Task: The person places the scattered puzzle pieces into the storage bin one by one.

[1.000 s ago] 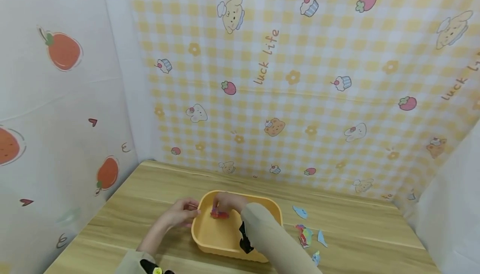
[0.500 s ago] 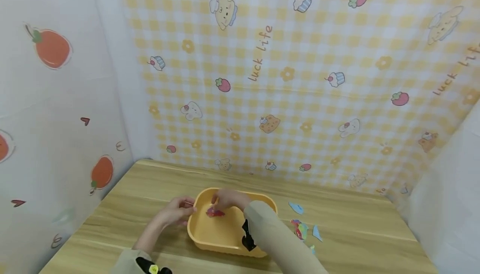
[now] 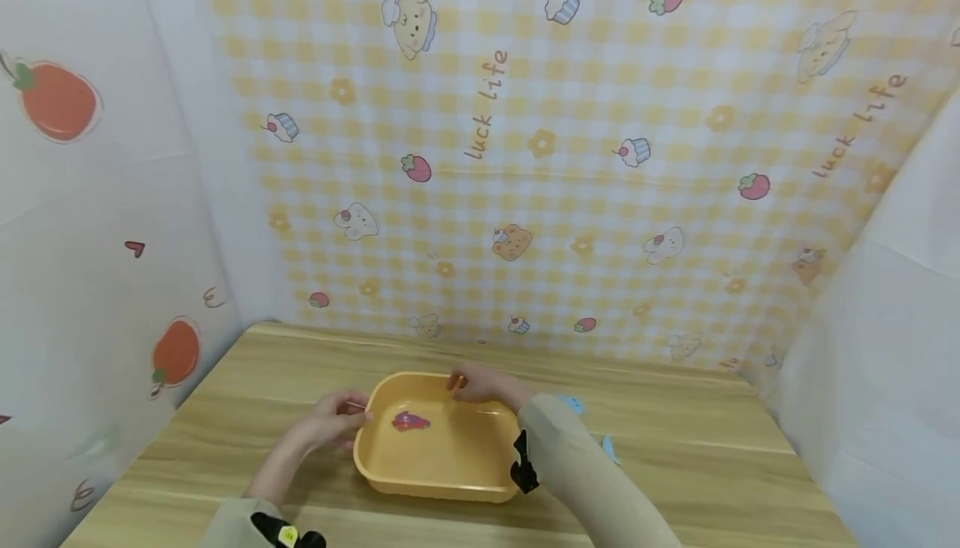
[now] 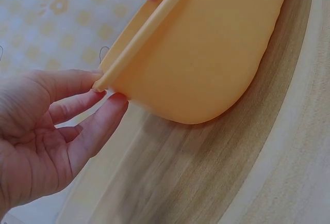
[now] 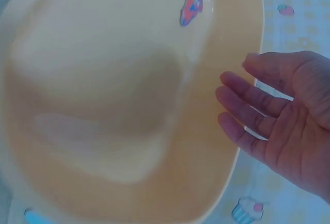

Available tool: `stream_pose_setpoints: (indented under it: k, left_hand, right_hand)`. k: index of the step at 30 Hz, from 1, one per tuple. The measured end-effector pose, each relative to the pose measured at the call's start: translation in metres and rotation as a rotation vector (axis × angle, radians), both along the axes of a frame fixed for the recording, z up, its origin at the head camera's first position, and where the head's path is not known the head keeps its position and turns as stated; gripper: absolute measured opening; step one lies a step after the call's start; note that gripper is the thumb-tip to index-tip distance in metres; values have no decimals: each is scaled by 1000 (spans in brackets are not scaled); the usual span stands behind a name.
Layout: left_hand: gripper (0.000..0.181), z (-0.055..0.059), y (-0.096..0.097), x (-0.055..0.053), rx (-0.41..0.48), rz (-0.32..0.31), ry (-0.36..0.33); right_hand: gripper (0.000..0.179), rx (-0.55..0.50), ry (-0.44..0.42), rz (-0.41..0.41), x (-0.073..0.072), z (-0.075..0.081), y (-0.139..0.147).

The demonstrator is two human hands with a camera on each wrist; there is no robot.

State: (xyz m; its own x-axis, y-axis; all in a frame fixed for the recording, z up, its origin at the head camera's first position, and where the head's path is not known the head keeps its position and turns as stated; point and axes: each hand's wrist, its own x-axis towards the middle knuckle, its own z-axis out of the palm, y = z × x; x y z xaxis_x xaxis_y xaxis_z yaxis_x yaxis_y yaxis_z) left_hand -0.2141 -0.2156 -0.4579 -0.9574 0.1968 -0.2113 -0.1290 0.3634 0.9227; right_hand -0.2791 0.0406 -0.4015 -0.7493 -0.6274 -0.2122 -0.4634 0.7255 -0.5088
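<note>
A yellow plastic basin (image 3: 435,490) stands on the wooden table. My left hand (image 3: 326,425) pinches its left rim between thumb and fingers, as the left wrist view shows at the basin's lip (image 4: 121,69). Inside, on the left part of the floor, lies a small flat cutout (image 3: 410,421) in red and purple, resembling a sticker or paper piece. Over the far rim hovers my right hand (image 3: 487,386). In the right wrist view that hand (image 5: 289,110) holds nothing, its fingers loosely extended, apart from the cutout (image 5: 192,5).
Right of the basin, light blue scraps (image 3: 572,403) (image 3: 608,448) lie on the wooden table (image 3: 697,456), partly behind the right sleeve (image 3: 570,448). A patterned cloth (image 3: 480,198) hangs behind the table, with white cloth on both sides.
My right hand has let go of the red cutout, which now lies in the basin, and has moved up and right toward the far rim. The left hand keeps its hold on the basin.
</note>
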Motion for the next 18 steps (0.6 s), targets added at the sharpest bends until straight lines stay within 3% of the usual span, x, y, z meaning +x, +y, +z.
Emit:
stream_pose_setpoints:
  k: [4,18]
  left_hand:
    - [40,2,1,1,-9,1,-3]
    - [40,4,2,0,-29,1,0]
  right_hand:
    - [20,-58,23,19,-5,-4,18]
    - [15,-144,94,-118,-10,-4,72]
